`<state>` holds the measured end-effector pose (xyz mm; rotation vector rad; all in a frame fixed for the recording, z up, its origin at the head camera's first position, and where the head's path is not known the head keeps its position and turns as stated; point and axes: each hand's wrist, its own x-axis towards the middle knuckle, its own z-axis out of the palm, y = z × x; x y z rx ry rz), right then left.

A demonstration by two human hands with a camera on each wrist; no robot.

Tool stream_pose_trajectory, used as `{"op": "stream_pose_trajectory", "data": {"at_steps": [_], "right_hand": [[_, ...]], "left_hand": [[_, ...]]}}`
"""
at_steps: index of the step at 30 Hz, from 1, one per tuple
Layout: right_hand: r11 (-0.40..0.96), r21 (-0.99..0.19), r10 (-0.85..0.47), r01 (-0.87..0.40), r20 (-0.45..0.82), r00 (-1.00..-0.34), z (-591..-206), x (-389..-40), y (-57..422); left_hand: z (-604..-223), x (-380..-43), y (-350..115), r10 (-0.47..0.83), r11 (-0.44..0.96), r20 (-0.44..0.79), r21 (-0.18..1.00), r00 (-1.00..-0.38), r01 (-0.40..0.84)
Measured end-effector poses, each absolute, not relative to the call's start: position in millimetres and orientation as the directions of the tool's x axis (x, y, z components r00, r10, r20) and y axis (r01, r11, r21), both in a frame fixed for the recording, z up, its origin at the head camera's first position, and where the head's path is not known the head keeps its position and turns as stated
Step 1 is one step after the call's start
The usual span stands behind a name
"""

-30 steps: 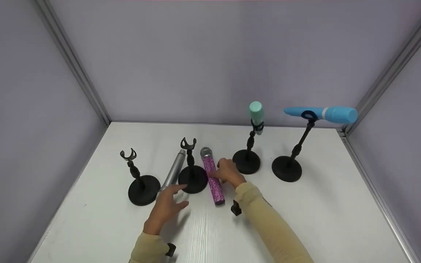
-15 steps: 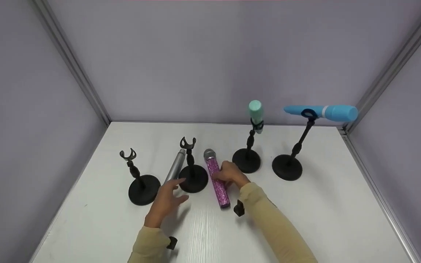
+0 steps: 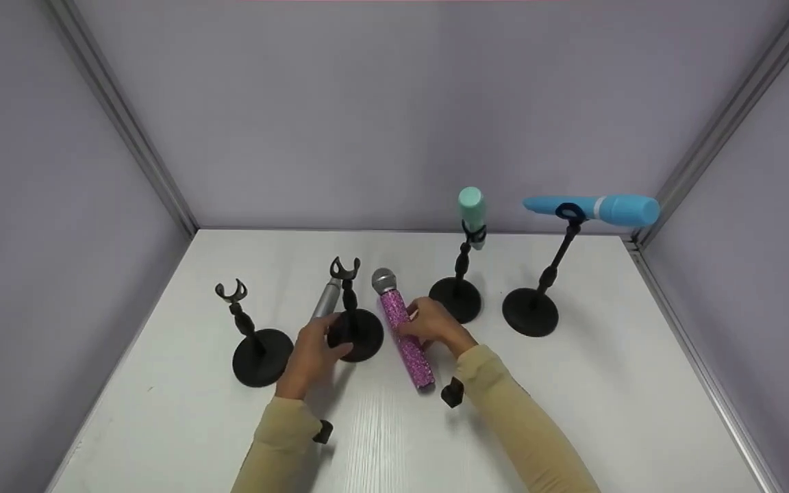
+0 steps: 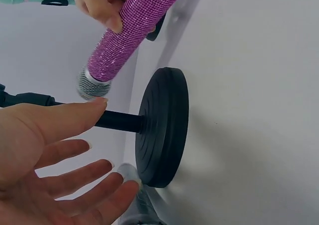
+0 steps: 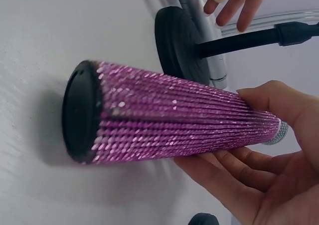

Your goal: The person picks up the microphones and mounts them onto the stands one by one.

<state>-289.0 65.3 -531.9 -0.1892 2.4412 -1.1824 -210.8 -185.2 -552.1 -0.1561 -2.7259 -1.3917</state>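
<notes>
My right hand (image 3: 441,323) grips a glittery pink microphone (image 5: 164,117) by its handle, thumb on one side and fingers on the other. The microphone's silver mesh head (image 3: 384,279) points away from me, and its black end cap (image 5: 79,112) faces the right wrist camera. My left hand (image 3: 309,356) is beside a black microphone stand (image 3: 370,334) with a bare clip on top. Its fingers (image 4: 75,177) are extended and spread around the stand's post side, holding nothing. A silver microphone (image 3: 327,300) lies on the table behind that hand, partly hidden.
Another black stand (image 3: 257,359) with a bare clip is at the left. Further right, one stand (image 3: 459,298) carries a mint-green microphone (image 3: 472,209), and another (image 3: 531,313) carries a blue microphone (image 3: 617,209). Grey walls (image 3: 340,123) border the white table (image 3: 182,411).
My left hand has moved forward, closer to the middle stand. The pink microphone has shifted and turned slightly in my right hand, its lower end swinging right. The other stands keep their places.
</notes>
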Motion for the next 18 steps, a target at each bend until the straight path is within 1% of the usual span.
{"op": "stream_pose_trajectory", "data": {"at_steps": [4,8,13,18], "right_hand": [[0.607,-0.793,-0.319,0.050,-0.301,-0.899,-525.1,-287.5,70.2],[0.590,-0.807,-0.343,0.020,-0.273,-0.899,-521.2,-285.9,74.8],[0.562,-0.827,-0.343,-0.003,-0.230,-0.911,-514.9,-283.2,81.1],[0.547,-0.835,-0.355,-0.056,-0.171,-0.919,-508.1,-281.9,87.0]], "left_hand": [[-554.6,-216.9,-181.9,0.092,0.622,0.139,0.765,-0.986,0.166],[-560.0,-219.9,-179.1,0.103,0.667,0.144,0.724,-0.984,0.175],[-567.9,-224.2,-176.2,0.124,0.667,0.190,0.710,-0.974,0.223],[-572.0,-229.9,-172.6,0.127,0.675,0.243,0.689,-0.962,0.264]]}}
